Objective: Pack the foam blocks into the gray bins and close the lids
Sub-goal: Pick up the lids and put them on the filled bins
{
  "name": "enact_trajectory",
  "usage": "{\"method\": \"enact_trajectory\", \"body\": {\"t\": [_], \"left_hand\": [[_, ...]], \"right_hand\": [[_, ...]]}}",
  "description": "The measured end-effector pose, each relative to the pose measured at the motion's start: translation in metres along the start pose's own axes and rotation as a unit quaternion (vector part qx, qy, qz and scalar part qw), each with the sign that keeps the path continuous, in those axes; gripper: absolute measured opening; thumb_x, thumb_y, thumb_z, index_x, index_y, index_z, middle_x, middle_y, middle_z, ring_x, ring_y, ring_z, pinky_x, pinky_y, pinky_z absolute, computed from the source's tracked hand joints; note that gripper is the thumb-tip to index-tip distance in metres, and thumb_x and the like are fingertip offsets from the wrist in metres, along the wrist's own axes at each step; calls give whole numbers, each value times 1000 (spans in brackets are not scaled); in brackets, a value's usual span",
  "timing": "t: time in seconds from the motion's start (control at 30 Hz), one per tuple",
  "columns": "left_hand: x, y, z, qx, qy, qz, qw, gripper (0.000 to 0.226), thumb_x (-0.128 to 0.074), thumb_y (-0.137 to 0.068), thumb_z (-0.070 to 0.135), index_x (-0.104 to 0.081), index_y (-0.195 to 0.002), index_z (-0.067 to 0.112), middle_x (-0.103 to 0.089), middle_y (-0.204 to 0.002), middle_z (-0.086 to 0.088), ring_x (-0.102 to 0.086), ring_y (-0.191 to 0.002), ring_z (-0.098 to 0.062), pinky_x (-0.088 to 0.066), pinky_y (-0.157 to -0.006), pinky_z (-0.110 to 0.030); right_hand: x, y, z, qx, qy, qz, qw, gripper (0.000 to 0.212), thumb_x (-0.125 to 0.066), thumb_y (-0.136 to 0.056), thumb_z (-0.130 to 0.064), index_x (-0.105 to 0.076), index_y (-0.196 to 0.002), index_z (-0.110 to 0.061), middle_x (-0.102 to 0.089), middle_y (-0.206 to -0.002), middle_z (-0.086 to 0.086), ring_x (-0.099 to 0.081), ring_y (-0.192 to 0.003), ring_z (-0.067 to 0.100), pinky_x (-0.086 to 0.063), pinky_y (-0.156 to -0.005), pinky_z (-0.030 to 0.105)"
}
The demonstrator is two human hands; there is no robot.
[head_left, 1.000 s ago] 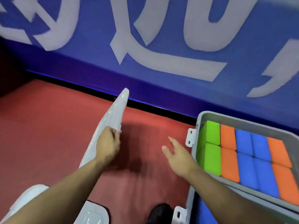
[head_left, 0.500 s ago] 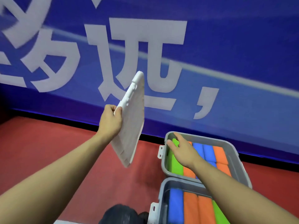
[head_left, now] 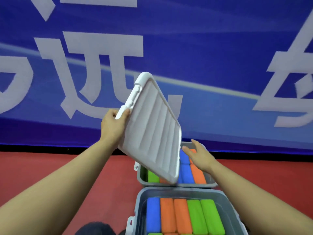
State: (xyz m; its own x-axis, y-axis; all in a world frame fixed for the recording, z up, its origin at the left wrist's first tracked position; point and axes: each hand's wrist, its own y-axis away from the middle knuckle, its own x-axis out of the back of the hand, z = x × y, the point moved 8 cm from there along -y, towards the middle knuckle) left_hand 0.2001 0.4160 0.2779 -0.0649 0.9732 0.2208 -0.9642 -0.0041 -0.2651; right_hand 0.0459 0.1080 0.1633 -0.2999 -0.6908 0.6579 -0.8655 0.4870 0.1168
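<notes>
Two gray bins [head_left: 142,178] hold foam blocks [head_left: 194,216]; left hand [head_left: 112,126] grips a tilted white lid [head_left: 152,133] above the far one, right hand [head_left: 199,156] spread, holding nothing.

Red floor [head_left: 59,175]; blue banner [head_left: 220,48] with large white characters behind; dark object [head_left: 100,228] at bottom edge.

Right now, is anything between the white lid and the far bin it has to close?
Only the right hand, open over the far bin above its orange and blue blocks. The left hand holds the white lid tilted above the bin's left side. Nothing else visible blocks it.
</notes>
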Motion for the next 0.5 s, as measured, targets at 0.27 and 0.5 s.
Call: {"method": "enact_trajectory", "body": {"t": [0.27, 0.5], "left_hand": [[-111, 12, -104, 199, 150, -14, 968, 67, -73, -80, 56, -64, -98, -9, -66, -88, -14, -62, -78, -26, -56, -75, -46], [-189, 13, -234, 341, 249, -46, 905, 35, -72, -92, 35, -72, -112, 5, -78, -104, -9, -75, -95, -27, -59, -86, -46]], "right_hand": [[49, -15, 180, -172, -113, 12, 979, 107, -73, -80, -64, -18, -160, -21, -44, -154, 8, -45, -139, 31, -36, -112, 36], [22, -80, 258, -228, -176, 46, 957, 86, -84, -68, -66, -50, -134, -23, -62, -132, 1, -62, -117, 24, -48, -106, 42]]}}
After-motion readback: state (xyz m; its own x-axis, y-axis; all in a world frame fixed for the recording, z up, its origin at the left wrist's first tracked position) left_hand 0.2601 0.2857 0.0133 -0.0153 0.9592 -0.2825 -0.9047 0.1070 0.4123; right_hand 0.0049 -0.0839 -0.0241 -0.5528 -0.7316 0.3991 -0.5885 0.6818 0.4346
